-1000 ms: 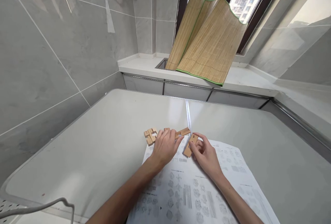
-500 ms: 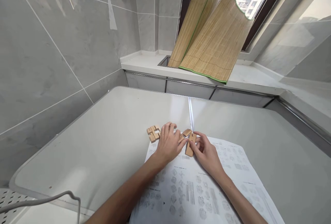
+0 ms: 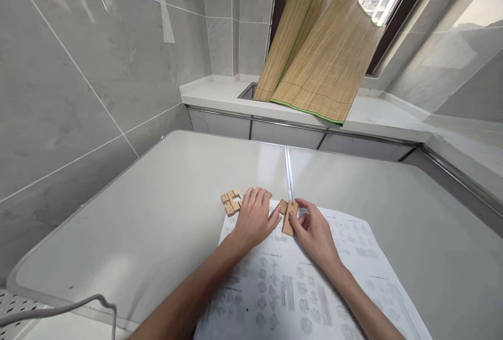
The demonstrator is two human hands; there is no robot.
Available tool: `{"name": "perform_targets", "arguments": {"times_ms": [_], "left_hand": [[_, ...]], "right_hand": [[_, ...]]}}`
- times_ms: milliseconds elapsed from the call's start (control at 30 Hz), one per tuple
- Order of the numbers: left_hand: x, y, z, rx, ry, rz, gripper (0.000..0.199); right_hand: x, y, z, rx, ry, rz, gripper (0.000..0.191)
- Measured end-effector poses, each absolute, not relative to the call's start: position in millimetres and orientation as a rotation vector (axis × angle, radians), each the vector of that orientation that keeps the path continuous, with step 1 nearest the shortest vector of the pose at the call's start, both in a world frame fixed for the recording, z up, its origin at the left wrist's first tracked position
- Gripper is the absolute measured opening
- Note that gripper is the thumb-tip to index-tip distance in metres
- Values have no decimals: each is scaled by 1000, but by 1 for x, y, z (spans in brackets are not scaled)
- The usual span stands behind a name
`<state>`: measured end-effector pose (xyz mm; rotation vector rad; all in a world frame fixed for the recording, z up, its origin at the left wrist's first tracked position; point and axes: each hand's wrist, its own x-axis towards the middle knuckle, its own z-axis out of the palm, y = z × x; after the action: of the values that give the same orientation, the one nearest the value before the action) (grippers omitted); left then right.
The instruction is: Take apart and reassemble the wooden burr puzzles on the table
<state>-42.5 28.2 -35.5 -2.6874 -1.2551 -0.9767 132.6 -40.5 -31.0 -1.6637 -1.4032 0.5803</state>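
My right hand [image 3: 315, 228] pinches a long wooden puzzle block [image 3: 289, 222] between thumb and fingers; a dark number, seemingly a 2, marks its upper end. Left of that block, a smaller wooden piece [image 3: 283, 206] touches or nearly touches it. My left hand [image 3: 255, 217] rests palm down, fingers stretched forward and thumb out towards the small piece. Another wooden piece [image 3: 278, 221] shows partly beside the thumb. Beyond the left fingers lies a group of notched wooden pieces [image 3: 230, 204], partly covered by the hand.
Under both hands a printed sheet [image 3: 271, 277] with small drawings lies on the white table [image 3: 157, 214]. A seam strip [image 3: 288, 170] runs to the far edge. A bamboo mat [image 3: 326, 57] leans by the window. A grey cable [image 3: 78, 303] crosses the lower left.
My left fingers have straightened and flattened, with the thumb drawn back slightly from the numbered block. The small piece beside that block has turned more upright. The view has shifted slightly.
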Motion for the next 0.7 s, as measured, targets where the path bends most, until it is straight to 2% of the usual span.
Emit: {"name": "perform_targets", "arguments": {"times_ms": [100,300,567,700], "left_hand": [[-43,28,-37,-2718,-1275,-922,19],[-44,24,-28,-2914,-1191,-934,25],[-48,21,-20,-3038,-1074,-895,48],[-48,22,-22,-3006,-1112,-905,50]], "right_hand": [[134,-40,-31,-1669,-1387,548,36],[132,-42,-27,-1618,-1455,584,28],[129,-45,-30,-1432,-1598,675,39],[130,-47,-31,-1385,-1631,713,43]]}}
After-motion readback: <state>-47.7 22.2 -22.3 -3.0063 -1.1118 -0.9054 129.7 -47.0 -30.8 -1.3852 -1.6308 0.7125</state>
